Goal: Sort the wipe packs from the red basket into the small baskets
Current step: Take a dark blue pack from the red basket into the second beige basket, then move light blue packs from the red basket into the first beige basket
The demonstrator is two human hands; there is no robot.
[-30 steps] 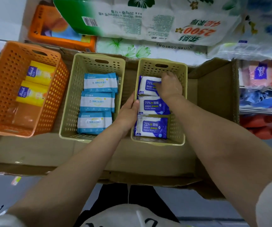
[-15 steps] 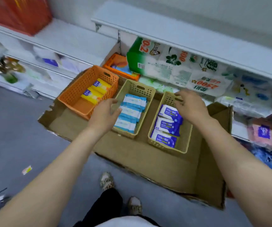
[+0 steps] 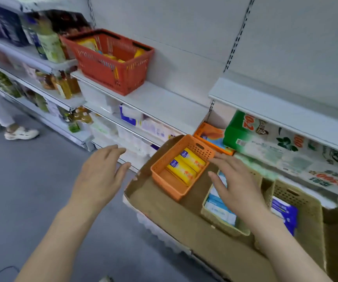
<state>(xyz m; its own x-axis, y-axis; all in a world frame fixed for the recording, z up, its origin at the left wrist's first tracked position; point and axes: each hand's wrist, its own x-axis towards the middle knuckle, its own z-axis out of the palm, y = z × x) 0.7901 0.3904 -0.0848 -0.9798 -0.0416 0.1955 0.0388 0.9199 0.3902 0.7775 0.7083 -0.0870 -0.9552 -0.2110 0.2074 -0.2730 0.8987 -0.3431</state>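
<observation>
The red basket (image 3: 111,66) stands on a white shelf up left, with yellow packs (image 3: 138,53) showing inside. Below, on a cardboard tray (image 3: 164,212), sit three small baskets. The orange basket (image 3: 172,184) holds two yellow packs (image 3: 186,166). The middle beige basket (image 3: 221,222) holds light blue packs (image 3: 219,206). The right beige basket (image 3: 306,206) holds dark blue packs (image 3: 285,212). My left hand (image 3: 101,174) hovers over the floor, left of the tray, fingers spread and empty. My right hand (image 3: 235,180) hovers above the middle basket, fingers straight, holding nothing.
White shelves (image 3: 149,98) run along the wall with bottles (image 3: 66,86) and packaged goods. A green tissue bundle (image 3: 265,135) and an orange box (image 3: 210,135) lie behind the baskets. Another person's feet (image 3: 19,132) stand on the grey floor at far left.
Both hands have left the right beige basket and moved left and up. The view has swung up to the left, bringing the red basket into sight.
</observation>
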